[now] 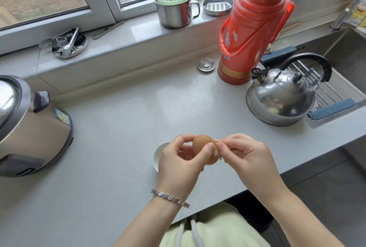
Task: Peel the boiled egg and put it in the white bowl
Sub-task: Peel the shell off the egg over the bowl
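Note:
A brown boiled egg point(201, 142) with a cracked shell is held above the counter near its front edge. My left hand point(179, 164) grips it from the left, thumb across its front. My right hand point(245, 154) pinches a lifted flake of shell at the egg's right side, where a small patch of white shows. The white bowl point(158, 156) sits on the counter directly under and behind my left hand, which hides most of it.
A steel rice cooker point(29, 126) stands at the left. A red thermos point(253, 31) and a steel kettle point(281, 100) stand at the right, beside the sink rack point(324, 88). A lidded steel mug point(175, 8) sits on the window sill.

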`<state>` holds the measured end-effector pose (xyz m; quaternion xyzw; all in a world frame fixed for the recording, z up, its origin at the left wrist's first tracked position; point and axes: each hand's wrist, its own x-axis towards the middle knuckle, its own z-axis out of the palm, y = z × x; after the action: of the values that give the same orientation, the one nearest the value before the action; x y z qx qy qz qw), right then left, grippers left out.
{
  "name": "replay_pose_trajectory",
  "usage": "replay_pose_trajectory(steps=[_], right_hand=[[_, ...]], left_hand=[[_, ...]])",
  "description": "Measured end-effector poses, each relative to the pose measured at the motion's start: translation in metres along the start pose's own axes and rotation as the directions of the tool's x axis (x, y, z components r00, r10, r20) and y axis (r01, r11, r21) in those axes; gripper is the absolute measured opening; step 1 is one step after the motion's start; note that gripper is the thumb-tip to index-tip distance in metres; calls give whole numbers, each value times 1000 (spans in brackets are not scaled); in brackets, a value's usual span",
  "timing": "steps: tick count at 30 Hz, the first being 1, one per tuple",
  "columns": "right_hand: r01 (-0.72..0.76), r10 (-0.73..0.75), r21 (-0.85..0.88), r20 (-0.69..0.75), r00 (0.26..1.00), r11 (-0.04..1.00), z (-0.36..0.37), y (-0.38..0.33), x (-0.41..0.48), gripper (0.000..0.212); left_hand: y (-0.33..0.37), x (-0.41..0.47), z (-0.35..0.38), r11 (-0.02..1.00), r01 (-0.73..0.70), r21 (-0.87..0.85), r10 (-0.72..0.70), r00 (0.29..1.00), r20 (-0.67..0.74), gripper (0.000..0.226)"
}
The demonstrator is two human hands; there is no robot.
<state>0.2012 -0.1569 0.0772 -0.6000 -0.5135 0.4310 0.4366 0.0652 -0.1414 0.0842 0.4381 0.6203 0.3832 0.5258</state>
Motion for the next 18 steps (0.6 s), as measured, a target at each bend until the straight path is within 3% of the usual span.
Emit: replay_pose_trajectory(steps=[9,12,18], right_hand=[[-18,22,145,-32,999,989,2,-3,1,22],[-132,150,242,-58,987,961,4,-1,2,21],[-308,332,433,21,943,847,0,3,5,26]], left_hand=[[-1,-1,-2,996,-23,-86,27,999,42,22],[-3,-1,-2,991,-18,-130,23,999,42,21],[-2,1,-5,985,-20,-173,28,999,45,22]])
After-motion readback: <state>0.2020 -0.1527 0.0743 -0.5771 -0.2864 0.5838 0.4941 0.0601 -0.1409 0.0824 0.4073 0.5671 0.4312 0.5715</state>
